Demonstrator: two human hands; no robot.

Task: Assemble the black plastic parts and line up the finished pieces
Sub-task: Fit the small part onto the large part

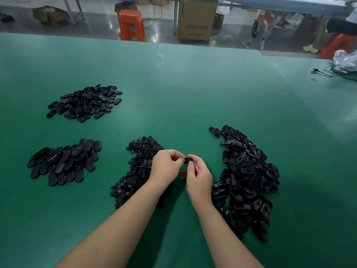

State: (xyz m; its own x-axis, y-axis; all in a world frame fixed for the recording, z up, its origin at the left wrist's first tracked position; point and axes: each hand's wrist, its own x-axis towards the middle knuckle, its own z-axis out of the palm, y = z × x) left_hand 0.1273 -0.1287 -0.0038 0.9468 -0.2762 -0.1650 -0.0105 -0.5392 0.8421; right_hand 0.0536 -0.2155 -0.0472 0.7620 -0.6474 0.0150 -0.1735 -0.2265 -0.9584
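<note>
Head view: green table (pixel 193 84), orange stool (pixel 132 25).

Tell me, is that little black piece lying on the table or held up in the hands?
Held up. The fingers of both hands, left and right, pinch the black piece above the green table.

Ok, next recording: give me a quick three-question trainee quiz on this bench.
1. How many separate heaps of black parts lie on the green table?
2. True or false: the left hand and right hand both pinch one small black part above the table.
3. Which heap holds the smallest pieces? A) far left heap B) middle heap C) right heap

Key: 1) four, counting the near left heap; 2) true; 3) B
</note>
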